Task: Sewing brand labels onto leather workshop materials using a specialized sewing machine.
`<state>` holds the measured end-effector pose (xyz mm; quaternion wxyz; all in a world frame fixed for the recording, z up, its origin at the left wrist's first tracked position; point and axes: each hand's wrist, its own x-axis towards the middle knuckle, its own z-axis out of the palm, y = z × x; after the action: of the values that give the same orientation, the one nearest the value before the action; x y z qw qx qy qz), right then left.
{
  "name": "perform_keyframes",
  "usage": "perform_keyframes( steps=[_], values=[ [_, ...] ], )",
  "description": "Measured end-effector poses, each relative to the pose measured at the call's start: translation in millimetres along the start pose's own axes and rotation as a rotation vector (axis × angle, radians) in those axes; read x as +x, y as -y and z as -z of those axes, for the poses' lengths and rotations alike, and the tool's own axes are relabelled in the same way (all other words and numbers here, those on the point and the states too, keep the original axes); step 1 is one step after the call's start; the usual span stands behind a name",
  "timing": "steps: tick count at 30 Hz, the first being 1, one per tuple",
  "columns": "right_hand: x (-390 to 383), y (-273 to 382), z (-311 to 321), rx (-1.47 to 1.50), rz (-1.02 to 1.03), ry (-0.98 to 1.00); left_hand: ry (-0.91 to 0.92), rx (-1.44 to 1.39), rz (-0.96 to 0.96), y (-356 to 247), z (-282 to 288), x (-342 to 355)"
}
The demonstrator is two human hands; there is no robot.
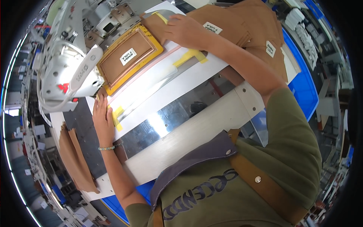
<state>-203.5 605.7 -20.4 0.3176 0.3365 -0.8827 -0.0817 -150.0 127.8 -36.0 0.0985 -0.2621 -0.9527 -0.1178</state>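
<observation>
A yellow-edged rectangular clamp frame (154,37) sits beneath the head of an industrial sewing machine (62,72). Inside the frame is brown fabric (113,70) with a white label (128,56) on it. My left hand (103,117) lies with fingers stretched out at the frame's near left corner, beside a strip of yellow tape (118,118). At the frame's far right end, my right hand (185,32) rests on the brown fabric, fingers extended and apart. Another yellow tape strip (162,17) lies just past those fingertips. A clear plastic sheet with taped corners is on the white board (151,96).
Stacked brown fabric pieces (242,22) with white labels lie right of my right forearm. More folded brown fabric (73,159) hangs at the left edge. A shiny metal plate (177,113) spans the front, and a blue bin (308,90) stands at the right.
</observation>
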Motion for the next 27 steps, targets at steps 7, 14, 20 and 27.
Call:
perform_keyframes(
  steps=[7, 14, 20, 27],
  values=[
    [14.4, -26.1, -16.6, -0.023, -0.213, -0.212, 0.062, 0.013, -0.058, -6.7, -5.8, 1.7],
    [13.7, -25.8, -18.6, 0.400, -0.510, -0.192, 0.048, -0.031, -0.005, -12.3, -7.7, 1.1],
    [21.0, -29.2, 0.4, 0.394, -0.503, 0.099, 0.031, 0.006, 0.047, -13.1, -6.9, -1.6],
    [11.5, -33.4, 24.4, 0.468, -0.375, 0.458, -0.058, 0.008, 0.049, -5.9, -8.3, -6.4]
  ],
)
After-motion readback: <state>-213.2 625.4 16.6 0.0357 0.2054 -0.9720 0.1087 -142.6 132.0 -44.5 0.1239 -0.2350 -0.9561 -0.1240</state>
